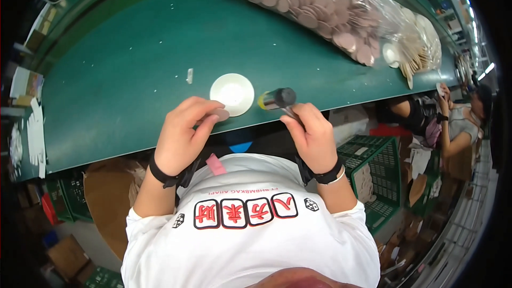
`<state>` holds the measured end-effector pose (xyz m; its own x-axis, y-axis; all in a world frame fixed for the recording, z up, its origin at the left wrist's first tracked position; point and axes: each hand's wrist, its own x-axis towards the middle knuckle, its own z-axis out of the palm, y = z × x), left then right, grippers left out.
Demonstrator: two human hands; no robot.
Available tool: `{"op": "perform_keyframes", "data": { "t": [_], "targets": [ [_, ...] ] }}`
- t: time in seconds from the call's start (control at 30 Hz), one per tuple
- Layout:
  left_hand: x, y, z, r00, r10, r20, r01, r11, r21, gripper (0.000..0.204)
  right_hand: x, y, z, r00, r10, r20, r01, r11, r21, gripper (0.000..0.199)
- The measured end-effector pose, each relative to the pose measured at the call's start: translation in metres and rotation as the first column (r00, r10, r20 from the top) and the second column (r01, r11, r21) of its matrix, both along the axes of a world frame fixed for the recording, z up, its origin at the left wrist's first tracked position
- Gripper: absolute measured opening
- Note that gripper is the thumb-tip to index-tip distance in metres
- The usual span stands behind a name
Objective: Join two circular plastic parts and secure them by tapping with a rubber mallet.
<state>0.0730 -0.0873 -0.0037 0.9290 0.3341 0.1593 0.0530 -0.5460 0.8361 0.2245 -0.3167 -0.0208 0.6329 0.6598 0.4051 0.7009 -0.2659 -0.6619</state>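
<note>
Green table (133,74) filled most of the frame. Left hand (184,133), center-left, was pinching a small pinkish disc (220,114) btw thumb & fingers, right by a white round dish (232,94) at center. Right hand (312,136) was closed around a dark cylindrical tool (278,98) w/ a yellowish end, just right of the dish. Clear bag of pinkish discs (314,5) sat upper right, well apart from both hands.
</note>
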Motion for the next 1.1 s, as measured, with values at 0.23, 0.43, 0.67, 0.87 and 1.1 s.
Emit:
{"op": "perform_keyframes", "data": {
  "t": [0.23, 0.43, 0.67, 0.87, 1.1],
  "targets": [
    [-0.027, 0.013, -0.016, 0.983, 0.163, -0.082, -0.177, 0.957, -0.229, 0.025, -0.008, 0.035, 0.000, 0.986, 0.096, 0.135, -0.045, 0.941, -0.336, 0.016],
    [-0.016, 0.017, -0.027, 0.985, 0.167, -0.048, -0.159, 0.748, -0.645, 0.029, -0.002, -0.001, -0.006, 0.963, -0.099, -0.252, 0.101, 0.995, -0.002, 0.011],
    [0.004, 0.008, -0.024, 0.994, 0.082, 0.079, -0.052, 0.943, -0.327, 0.017, 0.001, -0.016, -0.007, 0.789, -0.087, -0.608, 0.161, 0.985, 0.067, 0.017],
    [0.005, -0.010, -0.014, 0.971, -0.040, 0.234, 0.020, 0.996, 0.088, 0.015, -0.009, 0.006, 0.009, 0.801, 0.158, -0.577, -0.129, 0.987, 0.092, 0.036],
    [0.007, -0.016, -0.019, 0.918, -0.109, 0.381, 0.008, 0.966, 0.258, 0.022, -0.007, 0.028, 0.015, 0.830, 0.140, -0.541, -0.120, 0.990, 0.071, 0.047]
  ]
}}
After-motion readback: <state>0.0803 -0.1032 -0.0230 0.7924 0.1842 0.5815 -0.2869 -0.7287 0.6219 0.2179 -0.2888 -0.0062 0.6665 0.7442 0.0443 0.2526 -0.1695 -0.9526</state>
